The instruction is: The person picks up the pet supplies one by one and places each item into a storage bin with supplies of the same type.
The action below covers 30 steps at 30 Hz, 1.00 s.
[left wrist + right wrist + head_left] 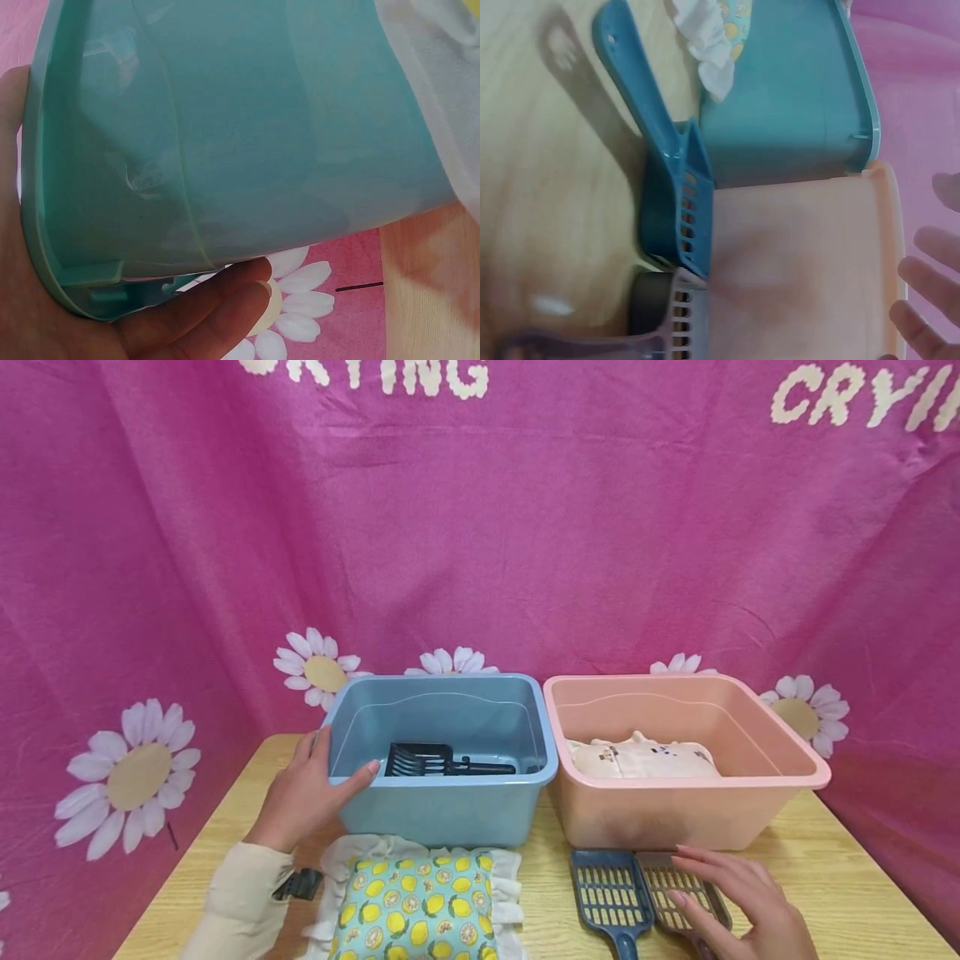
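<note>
Hand (112,337) gripping teal tub (247,135), white ruffle (442,90), pink daisy cloth (356,322), wooden table (435,307)

You have a smooth blue bin (442,817) standing upright, open-topped, just below the middle of the head view; at its lower right, your slotted brown scoop (664,882) lies with its handle toward the bottom edge.
</note>
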Available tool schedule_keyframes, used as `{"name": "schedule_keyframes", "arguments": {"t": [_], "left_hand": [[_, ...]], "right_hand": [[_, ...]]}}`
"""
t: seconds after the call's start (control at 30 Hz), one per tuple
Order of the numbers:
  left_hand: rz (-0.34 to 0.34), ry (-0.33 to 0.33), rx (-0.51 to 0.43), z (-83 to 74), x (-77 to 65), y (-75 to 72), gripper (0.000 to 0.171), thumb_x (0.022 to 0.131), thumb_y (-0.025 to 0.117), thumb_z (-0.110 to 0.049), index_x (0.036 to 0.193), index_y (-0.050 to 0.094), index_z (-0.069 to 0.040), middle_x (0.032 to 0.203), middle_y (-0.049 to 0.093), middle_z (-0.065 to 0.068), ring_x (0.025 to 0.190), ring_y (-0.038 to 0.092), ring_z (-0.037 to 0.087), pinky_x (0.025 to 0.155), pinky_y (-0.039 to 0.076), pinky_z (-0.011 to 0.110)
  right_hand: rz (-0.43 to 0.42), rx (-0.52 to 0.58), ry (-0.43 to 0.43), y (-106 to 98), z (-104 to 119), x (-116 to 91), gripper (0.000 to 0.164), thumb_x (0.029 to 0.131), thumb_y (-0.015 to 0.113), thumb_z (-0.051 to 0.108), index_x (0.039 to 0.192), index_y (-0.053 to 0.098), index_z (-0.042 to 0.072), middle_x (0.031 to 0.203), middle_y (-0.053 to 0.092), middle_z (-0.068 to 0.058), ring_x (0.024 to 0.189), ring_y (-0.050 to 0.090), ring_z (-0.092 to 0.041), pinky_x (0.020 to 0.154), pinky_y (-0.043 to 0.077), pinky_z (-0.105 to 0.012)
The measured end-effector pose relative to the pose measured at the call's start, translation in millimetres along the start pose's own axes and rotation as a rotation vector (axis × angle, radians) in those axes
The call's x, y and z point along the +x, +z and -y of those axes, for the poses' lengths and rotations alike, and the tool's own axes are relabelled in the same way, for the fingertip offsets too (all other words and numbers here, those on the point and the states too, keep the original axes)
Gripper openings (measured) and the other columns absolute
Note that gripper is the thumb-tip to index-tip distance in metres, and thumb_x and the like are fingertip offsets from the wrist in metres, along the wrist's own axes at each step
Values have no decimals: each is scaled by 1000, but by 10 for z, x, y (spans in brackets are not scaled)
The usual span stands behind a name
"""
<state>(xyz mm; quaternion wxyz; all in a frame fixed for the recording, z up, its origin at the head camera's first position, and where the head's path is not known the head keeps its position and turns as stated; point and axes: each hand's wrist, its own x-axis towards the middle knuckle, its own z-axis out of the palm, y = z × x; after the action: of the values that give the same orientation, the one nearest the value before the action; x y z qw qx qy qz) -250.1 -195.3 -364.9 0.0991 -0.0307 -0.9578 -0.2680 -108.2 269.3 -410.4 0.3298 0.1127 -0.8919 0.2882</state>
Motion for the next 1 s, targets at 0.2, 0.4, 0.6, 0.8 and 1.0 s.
{"name": "schedule_keyframes", "arguments": {"t": [0.2, 0.4, 0.6, 0.8, 1.0], "left_hand": [[1, 0, 1, -22, 5, 2, 105, 80, 52, -74, 155, 14, -10, 149, 27, 19, 122, 46, 48, 85, 47, 65], [-3, 4, 6, -29, 11, 9, 105, 81, 52, -74, 155, 15, -10, 149, 28, 19, 121, 47, 48, 86, 47, 65], [-6, 8, 9, -37, 14, 8, 104, 81, 51, -74, 154, 15, -10, 149, 28, 20, 121, 47, 48, 86, 47, 64], [-7, 0, -2, -43, 22, 15, 105, 80, 54, -73, 155, 15, -11, 149, 27, 20, 122, 45, 47, 86, 47, 65], [-17, 11, 14, -35, 32, 14, 105, 80, 53, -74, 154, 17, -8, 149, 27, 20, 120, 47, 46, 87, 47, 64]], "right_hand": [[-10, -39, 92, 36, -2, -126, 39, 67, 89, 21, 103, 73, 29, 109, 69, 8, 103, 48, 7, 87, 26, -3], [41, -117, 220, 90, -7, -245, 32, 71, 85, 37, 99, 75, 25, 106, 69, 9, 97, 53, -1, 80, 29, -5], [53, -115, 266, 139, -93, -366, 31, 73, 84, 34, 96, 76, 16, 104, 71, 2, 97, 58, -15, 83, 30, -13], [-7, -130, 258, 211, -155, -509, 34, 67, 88, 30, 94, 76, 13, 101, 72, -2, 91, 58, -9, 80, 29, -10], [-4, 4, 6, 209, -520, -619, 49, 61, 86, 7, 106, 72, 21, 107, 66, 15, 94, 53, 11, 78, 31, -1]]}}
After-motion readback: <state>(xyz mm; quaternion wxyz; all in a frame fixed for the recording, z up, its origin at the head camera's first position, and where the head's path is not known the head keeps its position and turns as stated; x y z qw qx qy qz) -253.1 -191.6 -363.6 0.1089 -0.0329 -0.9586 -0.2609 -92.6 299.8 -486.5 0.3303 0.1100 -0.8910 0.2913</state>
